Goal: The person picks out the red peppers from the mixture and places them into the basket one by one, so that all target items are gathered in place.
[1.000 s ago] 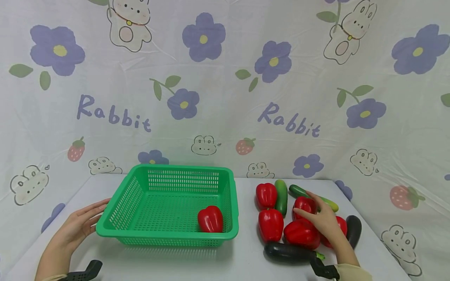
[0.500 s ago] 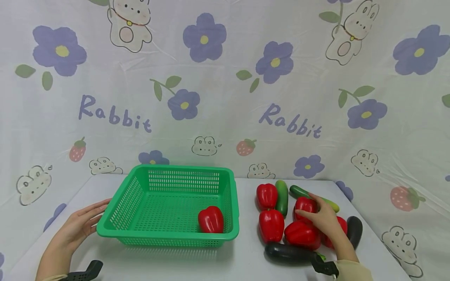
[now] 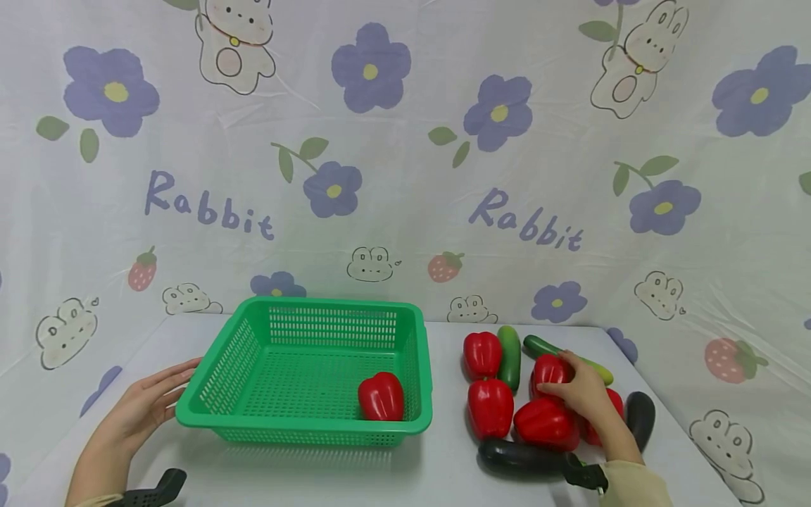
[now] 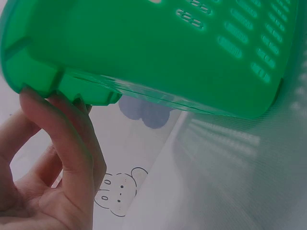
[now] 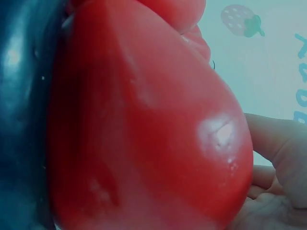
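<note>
My left hand (image 3: 141, 410) touches the left side of a green plastic basket (image 3: 298, 423) with its fingertips. In the left wrist view, the fingers (image 4: 60, 127) are at the basket's rim (image 4: 91, 91). One red bell pepper (image 3: 381, 396) lies inside the basket, near its right front corner. On the right, my right hand (image 3: 586, 391) holds another red bell pepper (image 3: 550, 369) between thumb and fingers, still among the other vegetables. A nearer red bell pepper (image 5: 153, 120) fills most of the right wrist view and hides part of that hand (image 5: 280, 163).
Two red bell peppers (image 3: 491, 408) and a green cucumber (image 3: 509, 358) stand left of the right hand. A dark eggplant (image 3: 522, 458) lies in front, another eggplant (image 3: 640, 419) at the right. Behind the hand lies a green-and-yellow long vegetable (image 3: 598, 370). A printed cloth (image 3: 405, 155) hangs behind.
My right thumb and fingers have drawn closer around the red bell pepper. The left hand and the basket stay in place; the head view shifts slightly.
</note>
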